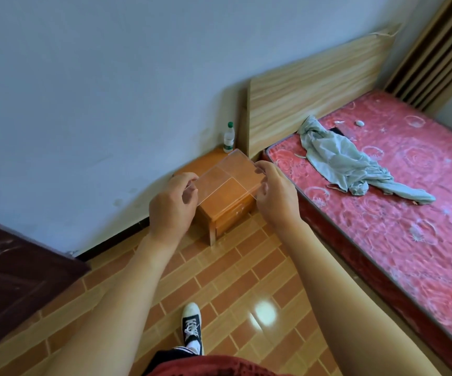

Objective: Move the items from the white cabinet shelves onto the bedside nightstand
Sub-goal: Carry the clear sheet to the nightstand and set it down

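Box: a clear plastic box [226, 176] is being held in the air between both hands, in front of and above the nightstand; dividing lines are showing through it.
Left hand: the left hand [172, 206] is gripping the box's left edge, its grip clamped on the box with fingers curled around the near corner.
Right hand: the right hand [275, 195] is pinching the box's right edge, its grip likewise clamped on the box.
Nightstand: the orange wooden nightstand [229, 213] is standing in the corner between the wall and the bed [398, 213], seen partly through the box.
Bottle: a bottle [229, 137] with a green cap is standing upright at the nightstand's back, near the headboard [314, 88].
Cloth: a pale green cloth [349, 164] is lying crumpled on the pink mattress.
Floor: a shoe [191, 327] is resting on the brick-patterned tiles.
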